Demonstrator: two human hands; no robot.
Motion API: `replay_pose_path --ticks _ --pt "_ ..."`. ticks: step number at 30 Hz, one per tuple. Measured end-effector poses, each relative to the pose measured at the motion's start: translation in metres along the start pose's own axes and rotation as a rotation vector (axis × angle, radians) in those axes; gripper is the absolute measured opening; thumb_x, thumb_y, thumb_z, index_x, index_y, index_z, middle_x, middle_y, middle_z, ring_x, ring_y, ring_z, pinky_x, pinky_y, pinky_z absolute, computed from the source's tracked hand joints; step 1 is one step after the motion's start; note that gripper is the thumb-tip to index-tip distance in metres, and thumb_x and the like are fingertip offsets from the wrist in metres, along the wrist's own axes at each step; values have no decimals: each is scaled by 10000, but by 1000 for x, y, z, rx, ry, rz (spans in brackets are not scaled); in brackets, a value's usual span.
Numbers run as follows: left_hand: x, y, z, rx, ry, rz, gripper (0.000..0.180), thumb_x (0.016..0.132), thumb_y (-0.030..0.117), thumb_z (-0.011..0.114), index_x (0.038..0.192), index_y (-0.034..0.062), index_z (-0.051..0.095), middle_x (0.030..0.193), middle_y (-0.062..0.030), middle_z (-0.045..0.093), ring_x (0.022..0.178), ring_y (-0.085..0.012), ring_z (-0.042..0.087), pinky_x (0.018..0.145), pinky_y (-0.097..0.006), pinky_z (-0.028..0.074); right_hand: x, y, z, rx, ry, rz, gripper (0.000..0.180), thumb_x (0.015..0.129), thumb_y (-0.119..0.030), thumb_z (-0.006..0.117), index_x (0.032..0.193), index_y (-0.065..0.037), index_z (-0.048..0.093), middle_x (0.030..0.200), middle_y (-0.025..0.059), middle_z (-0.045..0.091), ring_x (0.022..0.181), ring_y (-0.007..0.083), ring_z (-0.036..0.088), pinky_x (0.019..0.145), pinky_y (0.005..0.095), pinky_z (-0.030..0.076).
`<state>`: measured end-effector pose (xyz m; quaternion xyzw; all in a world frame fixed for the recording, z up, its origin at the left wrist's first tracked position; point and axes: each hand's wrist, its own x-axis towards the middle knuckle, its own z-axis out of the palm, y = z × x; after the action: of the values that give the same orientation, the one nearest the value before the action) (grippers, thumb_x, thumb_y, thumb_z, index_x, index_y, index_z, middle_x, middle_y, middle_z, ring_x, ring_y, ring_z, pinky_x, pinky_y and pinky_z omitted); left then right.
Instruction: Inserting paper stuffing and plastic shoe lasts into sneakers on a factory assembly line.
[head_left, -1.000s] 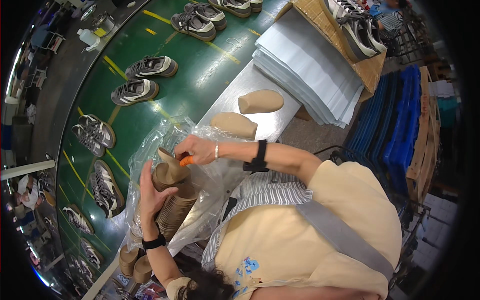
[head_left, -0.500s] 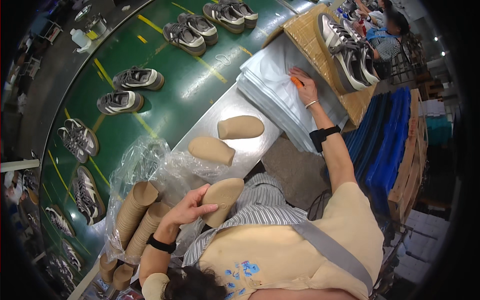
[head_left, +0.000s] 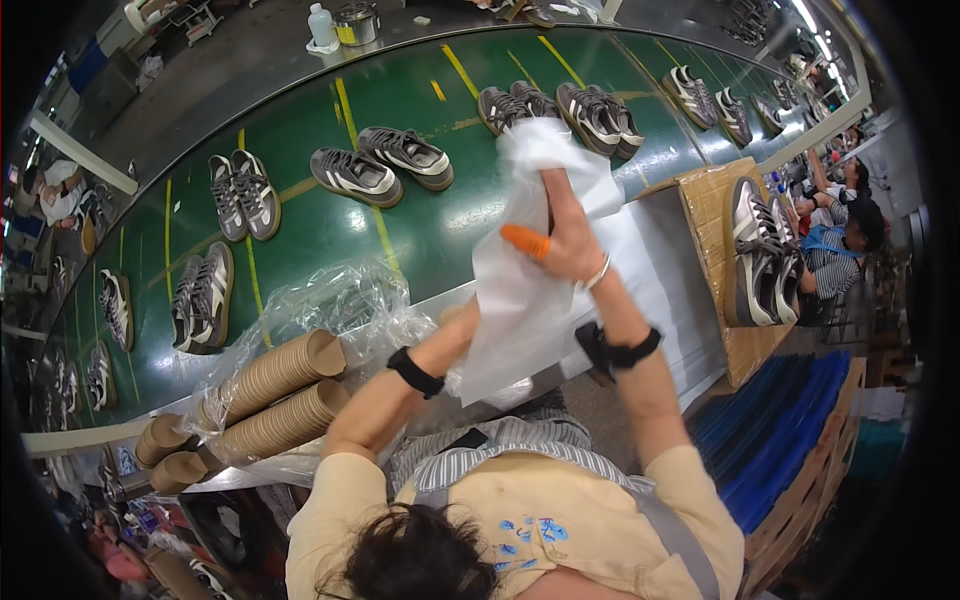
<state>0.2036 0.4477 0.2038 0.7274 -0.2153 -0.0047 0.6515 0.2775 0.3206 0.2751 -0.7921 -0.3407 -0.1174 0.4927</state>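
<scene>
In front of me, a thin white sheet of tissue paper (head_left: 510, 300) hangs, lifted and slightly blurred. My right hand (head_left: 575, 240), wearing an orange finger cover, grips its upper part. My left hand is behind the sheet, its fingers hidden; only the wrist and forearm show. Whether it still holds a tan moulded shoe insert cannot be seen. To the right of my right wrist lies the stack of white tissue sheets (head_left: 680, 290). Nested tan shoe inserts (head_left: 285, 415) lie in clear plastic (head_left: 340, 290) by my left forearm.
Pairs of grey-and-white sneakers (head_left: 345, 175) stand along the green conveyor belt (head_left: 300, 235). Another pair of sneakers (head_left: 765, 255) rests on a tape-covered cardboard box (head_left: 705, 220) at the right. Below it are blue stacked sheets (head_left: 780, 430). People (head_left: 840, 250) are at the far right.
My right hand has lifted a sheet off the tissue stack and brought it left. My left hand, earlier holding a tan insert, has moved up behind the sheet. The view has turned rightward.
</scene>
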Motion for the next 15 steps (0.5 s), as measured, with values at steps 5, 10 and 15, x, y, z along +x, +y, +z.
replay_pose_path --ticks 5,10,15 --pt "-12 41 -3 513 -918 68 600 880 256 605 1366 -6 370 1353 -209 438 1238 -283 440 1022 -337 363 59 -4 -13 -506 -144 -261 757 597 -254 840 1176 14 432 1124 205 457 1015 410 494 881 425 435" --pt "-9 41 34 -967 -49 -291 580 912 380 558 1336 20 396 1363 -131 444 1262 -250 431 1082 -384 319 34 -37 23 -69 366 -132 1087 485 -277 939 1325 6 311 1240 126 426 1135 256 453 977 368 387" --pt "12 5 -44 -1265 544 48 378 913 244 572 1240 70 496 1166 -74 584 1070 -209 572 918 -390 492 1 -59 48 229 664 39 981 610 -217 873 1369 -12 286 1304 116 418 1177 235 466 1000 352 399"
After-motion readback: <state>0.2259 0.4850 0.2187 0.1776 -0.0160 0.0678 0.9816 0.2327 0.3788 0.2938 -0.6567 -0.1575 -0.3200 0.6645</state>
